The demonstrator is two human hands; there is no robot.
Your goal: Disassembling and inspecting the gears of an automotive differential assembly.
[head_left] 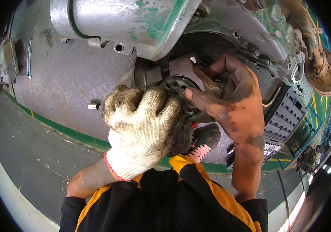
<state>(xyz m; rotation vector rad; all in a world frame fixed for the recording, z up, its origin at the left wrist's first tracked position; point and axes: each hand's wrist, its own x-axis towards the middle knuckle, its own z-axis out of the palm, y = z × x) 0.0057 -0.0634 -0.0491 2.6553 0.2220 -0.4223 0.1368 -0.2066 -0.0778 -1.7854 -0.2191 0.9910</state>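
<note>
My left hand (pixel 142 120), in a dirty white knit glove with a red cuff edge, is closed over the near left side of a dark round metal part with a ring of holes (pixel 176 84). On the part's right side rests the thumb of my bare, grease-stained right hand (pixel 239 98); its other fingers curl behind, partly hidden. Dark curved metal (pixel 186 67) continues beyond the holed face. Just below my left fingers, a toothed dark metal edge (pixel 184 139) shows. Both hands sit under a large silver housing with green paint traces (pixel 115 21).
A cast casing (pixel 235 34) stands at the far right. On the tread-plate surface (pixel 57 81) lie a small metal socket (pixel 93 106) and a wrench (pixel 29 58). A tool case (pixel 287 112) is at the right. A shoe with pink laces (pixel 207 139) shows below the hands.
</note>
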